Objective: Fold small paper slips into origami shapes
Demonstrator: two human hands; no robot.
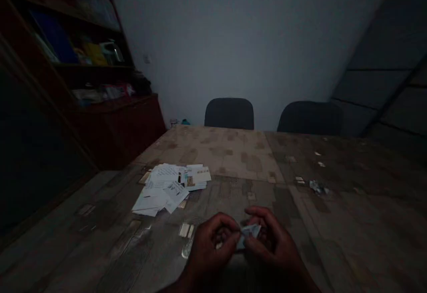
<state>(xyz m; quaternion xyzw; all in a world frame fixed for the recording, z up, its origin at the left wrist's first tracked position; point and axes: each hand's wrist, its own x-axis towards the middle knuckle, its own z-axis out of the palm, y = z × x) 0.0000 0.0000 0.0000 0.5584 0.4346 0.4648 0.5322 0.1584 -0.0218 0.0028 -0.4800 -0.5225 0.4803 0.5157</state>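
Note:
Near the front edge of the table, my left hand and my right hand are close together. Between them is a small piece of pale paper, which looks folded or creased. My left thumb and forefinger pinch its left side. The right thumb presses on it from the front, with the other fingers curled behind. Part of the paper is hidden by the fingers. Farther left lies a loose pile of white papers, some with writing and small pictures. To the right sits a small crumpled greyish bit.
A patterned cover lies over the large table. Two dark chairs, one at the middle and one at the right, stand behind it. A wooden shelf unit with folders is at the left. The room is dim.

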